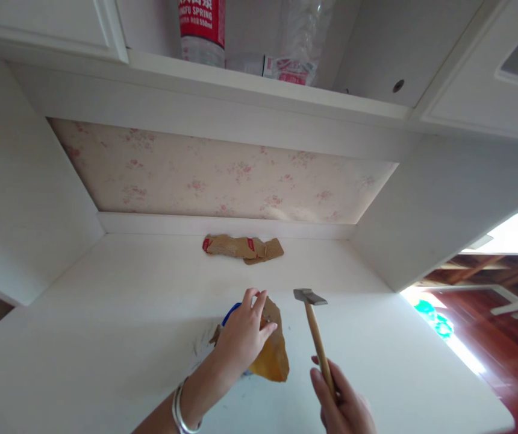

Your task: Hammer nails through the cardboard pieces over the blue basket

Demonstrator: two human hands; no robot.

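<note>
A hammer [317, 337] with a grey metal head and a wooden handle is held in my right hand [343, 398]. Its head is raised in front of the fist, to the right of a torn brown and yellowish piece of cardboard [273, 355]. Over that piece hovers or rests my left hand [245, 334], its fingers bent and the thumb apart from them; whether it touches the piece I cannot tell. Part of a blue round-edged thing [230, 313] shows behind my left hand, mostly hidden by it. A silver bangle circles my left wrist.
A strip of torn cardboard [241, 247] lies near the back of the white tabletop [159, 283]. Dark smudges mark the surface beside my left hand. Overhead, a white shelf [259, 90] holds a red-labelled bottle [202, 30] and a clear plastic bottle [304, 36]. White side panels stand at both sides.
</note>
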